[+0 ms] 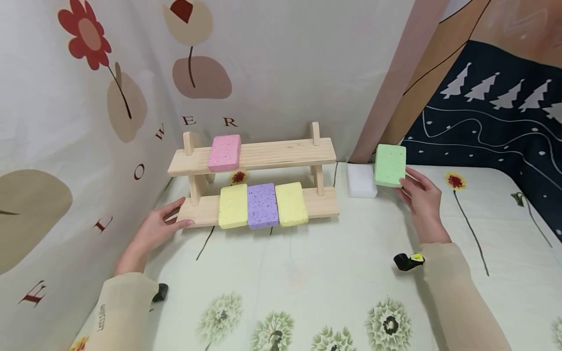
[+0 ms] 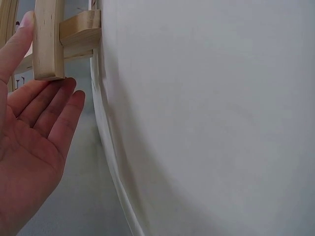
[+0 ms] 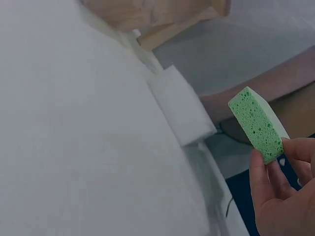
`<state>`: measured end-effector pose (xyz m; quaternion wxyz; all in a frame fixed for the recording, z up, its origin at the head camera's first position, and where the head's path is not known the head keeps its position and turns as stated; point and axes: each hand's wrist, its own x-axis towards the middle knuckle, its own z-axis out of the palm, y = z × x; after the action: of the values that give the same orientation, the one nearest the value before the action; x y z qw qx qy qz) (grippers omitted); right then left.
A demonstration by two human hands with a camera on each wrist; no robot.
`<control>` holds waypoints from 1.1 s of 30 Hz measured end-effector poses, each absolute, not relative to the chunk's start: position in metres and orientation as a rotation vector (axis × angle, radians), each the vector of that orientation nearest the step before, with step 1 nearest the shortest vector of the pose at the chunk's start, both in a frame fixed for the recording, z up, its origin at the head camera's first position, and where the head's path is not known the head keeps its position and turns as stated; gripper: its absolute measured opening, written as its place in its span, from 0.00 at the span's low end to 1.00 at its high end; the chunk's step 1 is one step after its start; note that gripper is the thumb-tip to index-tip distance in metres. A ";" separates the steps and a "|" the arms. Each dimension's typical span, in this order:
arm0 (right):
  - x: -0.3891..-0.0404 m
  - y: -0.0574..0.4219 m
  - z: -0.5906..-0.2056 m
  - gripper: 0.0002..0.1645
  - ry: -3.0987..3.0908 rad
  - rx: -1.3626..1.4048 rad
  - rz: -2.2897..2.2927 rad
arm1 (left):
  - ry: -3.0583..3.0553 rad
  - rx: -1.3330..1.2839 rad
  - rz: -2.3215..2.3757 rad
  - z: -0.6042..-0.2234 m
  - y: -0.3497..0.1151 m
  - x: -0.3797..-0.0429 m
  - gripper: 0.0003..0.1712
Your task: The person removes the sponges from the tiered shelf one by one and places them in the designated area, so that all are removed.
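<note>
Green rectangular sponge (image 1: 390,165) with a porous face is held up at the right, just beside a white rectangular foam-like block (image 1: 362,181) and apart from it in the right wrist view. It is pinched by its lower end between the thumb and fingers of the right hand (image 1: 423,197); most of its body is left uncovered. Judging by the open pores, it can be taken as light, slightly yielding and not slippery, best gripped across its narrow edges without hard squeezing.

A two-tier pale wooden rack (image 1: 281,153) is gripped at the left end of its lower board by the left hand (image 1: 155,229), thumb and fingers set about the wood; how firmly cannot be told. A pink rectangular sponge (image 1: 225,152) is borne on the upper board; a yellow sponge (image 1: 233,206), a speckled purple sponge (image 1: 263,206) and a second yellow sponge (image 1: 291,204) are lined up below.
</note>
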<state>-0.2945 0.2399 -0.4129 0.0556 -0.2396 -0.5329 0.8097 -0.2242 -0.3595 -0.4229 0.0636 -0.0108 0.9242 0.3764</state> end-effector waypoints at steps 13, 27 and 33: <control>-0.298 0.258 -0.438 0.29 -1.728 -0.884 2.412 | 2.768 -0.041 1.146 -0.424 -0.359 -0.225 0.51; -0.304 0.255 -0.447 0.27 -1.948 -0.896 2.260 | 2.783 -0.049 1.137 -0.423 -0.360 -0.224 0.52; -0.305 0.253 -0.447 0.28 -2.028 -0.953 2.189 | 2.789 -0.044 1.124 -0.424 -0.360 -0.225 0.52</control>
<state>-0.3055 0.2530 -0.4472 0.0045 -0.3042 -0.6475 0.6987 -0.2255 -0.3605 -0.4241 0.0670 -0.0145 0.9253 0.3730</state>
